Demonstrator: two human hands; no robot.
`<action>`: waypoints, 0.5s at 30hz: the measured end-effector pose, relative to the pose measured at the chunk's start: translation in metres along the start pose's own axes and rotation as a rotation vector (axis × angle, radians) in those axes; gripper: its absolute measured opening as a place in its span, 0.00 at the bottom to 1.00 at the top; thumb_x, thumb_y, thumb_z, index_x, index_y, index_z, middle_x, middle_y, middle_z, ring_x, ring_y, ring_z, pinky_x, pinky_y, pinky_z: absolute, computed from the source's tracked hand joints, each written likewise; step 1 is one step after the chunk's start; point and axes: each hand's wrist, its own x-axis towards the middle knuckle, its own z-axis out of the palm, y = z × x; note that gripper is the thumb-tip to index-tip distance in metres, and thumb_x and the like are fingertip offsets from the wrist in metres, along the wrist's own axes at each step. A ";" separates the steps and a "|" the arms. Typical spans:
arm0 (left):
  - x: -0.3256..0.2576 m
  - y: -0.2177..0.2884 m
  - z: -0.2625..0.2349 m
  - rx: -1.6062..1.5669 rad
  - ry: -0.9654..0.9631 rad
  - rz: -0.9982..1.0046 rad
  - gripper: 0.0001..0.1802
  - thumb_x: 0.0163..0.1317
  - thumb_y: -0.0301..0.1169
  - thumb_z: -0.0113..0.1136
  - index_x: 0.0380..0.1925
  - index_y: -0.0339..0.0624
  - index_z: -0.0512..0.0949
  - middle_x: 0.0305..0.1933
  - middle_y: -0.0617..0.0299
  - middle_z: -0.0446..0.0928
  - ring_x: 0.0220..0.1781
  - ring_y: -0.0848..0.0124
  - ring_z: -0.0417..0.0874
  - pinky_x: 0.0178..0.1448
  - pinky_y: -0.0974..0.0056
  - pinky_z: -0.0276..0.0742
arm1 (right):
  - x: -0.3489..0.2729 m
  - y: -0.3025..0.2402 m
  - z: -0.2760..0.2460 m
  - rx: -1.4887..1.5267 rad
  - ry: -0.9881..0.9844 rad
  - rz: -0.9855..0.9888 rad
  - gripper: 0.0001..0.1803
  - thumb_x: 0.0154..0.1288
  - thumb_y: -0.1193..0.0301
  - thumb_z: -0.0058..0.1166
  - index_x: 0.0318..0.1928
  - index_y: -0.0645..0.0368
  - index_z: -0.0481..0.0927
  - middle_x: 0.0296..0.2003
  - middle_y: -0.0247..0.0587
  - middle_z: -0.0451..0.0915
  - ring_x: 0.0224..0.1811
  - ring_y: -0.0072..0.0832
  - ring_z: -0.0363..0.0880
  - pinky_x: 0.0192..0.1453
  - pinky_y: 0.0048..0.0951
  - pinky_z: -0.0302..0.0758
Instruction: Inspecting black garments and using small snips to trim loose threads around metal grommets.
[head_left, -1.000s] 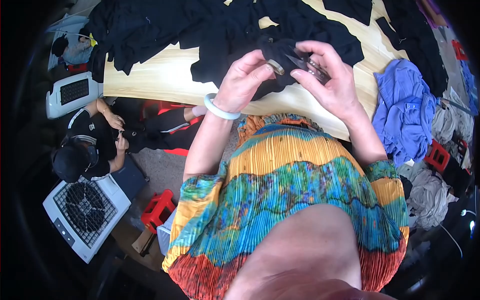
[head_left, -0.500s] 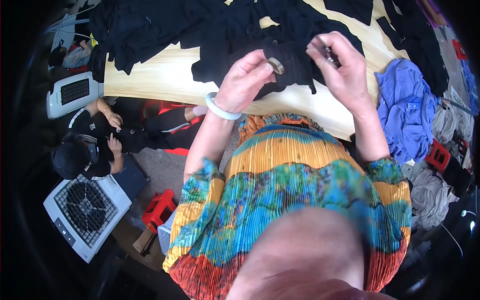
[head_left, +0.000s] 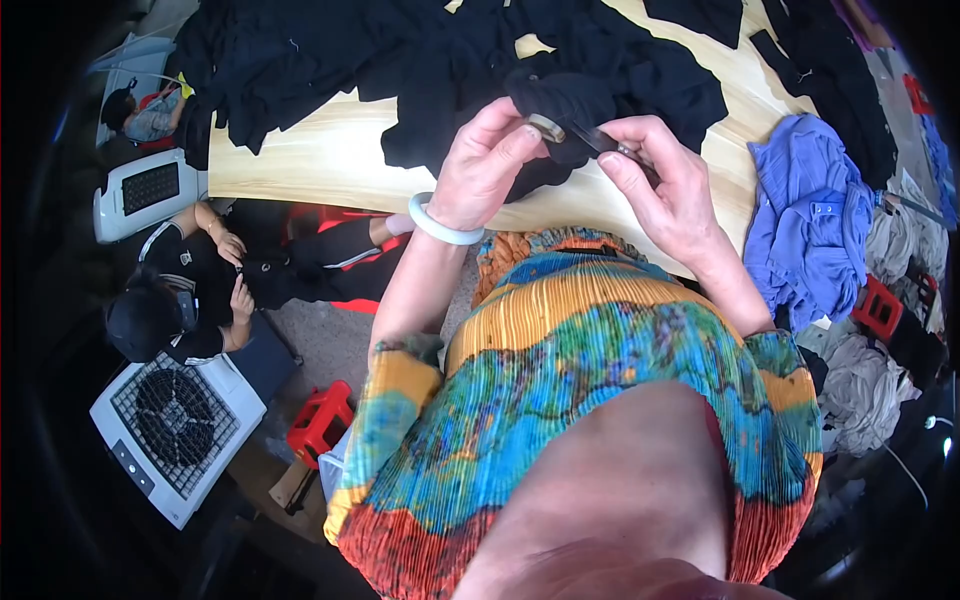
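Observation:
My left hand [head_left: 480, 170] wears a pale bangle and pinches a piece of black cloth [head_left: 572, 97] raised above the table's near edge. A tan, shiny band [head_left: 546, 127] shows at its fingertips; whether it is a ring on a finger or part of the garment I cannot tell. Fingers of my right hand [head_left: 672, 185] close around small dark thread snips [head_left: 592, 138], whose pointed end reaches left to the cloth beside the band. The palm hides most of the snips.
Black cloth pieces [head_left: 300, 60] spread over the pale wooden table [head_left: 290, 165]. At the right hangs a blue garment [head_left: 808, 220], with grey cloth [head_left: 860, 390] beyond. A co-worker [head_left: 190, 290] sits at left near a fan unit [head_left: 175, 430] and a red stool [head_left: 322, 422].
My right hand has come down and left, bringing the snips against the black cloth. My left hand stays nearly in place, still pinching the cloth.

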 end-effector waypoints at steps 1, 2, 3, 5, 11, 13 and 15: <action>0.000 0.000 0.001 0.011 0.011 -0.003 0.14 0.59 0.25 0.48 0.46 0.37 0.68 0.43 0.59 0.73 0.45 0.73 0.74 0.49 0.68 0.71 | 0.000 0.001 0.001 -0.001 0.000 0.000 0.12 0.55 0.70 0.54 0.38 0.61 0.72 0.23 0.35 0.73 0.20 0.19 0.71 0.24 0.19 0.67; 0.000 0.000 0.002 0.023 0.023 -0.006 0.14 0.59 0.25 0.48 0.46 0.36 0.68 0.43 0.60 0.73 0.45 0.73 0.74 0.49 0.68 0.71 | 0.000 0.001 0.001 0.007 -0.011 0.007 0.12 0.55 0.70 0.54 0.38 0.61 0.72 0.23 0.36 0.74 0.21 0.20 0.72 0.24 0.19 0.68; 0.000 0.000 0.002 0.023 0.023 -0.005 0.14 0.59 0.25 0.48 0.46 0.36 0.68 0.43 0.60 0.73 0.45 0.73 0.74 0.49 0.68 0.71 | 0.001 0.001 0.002 0.014 -0.022 0.014 0.12 0.55 0.69 0.54 0.38 0.61 0.72 0.24 0.37 0.74 0.22 0.21 0.73 0.25 0.19 0.68; -0.002 -0.001 0.001 0.030 0.051 -0.005 0.14 0.59 0.26 0.49 0.46 0.36 0.69 0.42 0.60 0.73 0.44 0.74 0.74 0.49 0.69 0.71 | 0.001 0.000 0.001 -0.008 -0.022 0.024 0.12 0.55 0.69 0.54 0.38 0.61 0.72 0.24 0.38 0.75 0.22 0.22 0.74 0.25 0.20 0.69; -0.002 -0.001 0.004 0.058 0.055 -0.018 0.14 0.59 0.26 0.50 0.46 0.36 0.69 0.42 0.61 0.73 0.42 0.75 0.74 0.48 0.71 0.70 | 0.003 0.001 0.005 -0.026 0.012 -0.018 0.12 0.55 0.68 0.53 0.38 0.61 0.72 0.24 0.38 0.75 0.23 0.23 0.74 0.26 0.20 0.69; -0.003 -0.002 0.003 0.070 0.052 -0.031 0.15 0.59 0.26 0.50 0.46 0.36 0.69 0.42 0.61 0.73 0.42 0.76 0.74 0.48 0.71 0.70 | 0.004 0.001 0.006 -0.020 0.013 -0.027 0.12 0.55 0.68 0.53 0.38 0.61 0.72 0.24 0.38 0.75 0.23 0.23 0.74 0.26 0.21 0.69; -0.002 -0.003 0.001 0.080 0.045 -0.046 0.15 0.59 0.26 0.50 0.46 0.35 0.68 0.41 0.61 0.73 0.42 0.76 0.74 0.48 0.71 0.70 | 0.005 0.001 0.006 0.004 -0.009 -0.002 0.12 0.55 0.68 0.54 0.38 0.61 0.72 0.24 0.38 0.74 0.22 0.23 0.74 0.25 0.21 0.69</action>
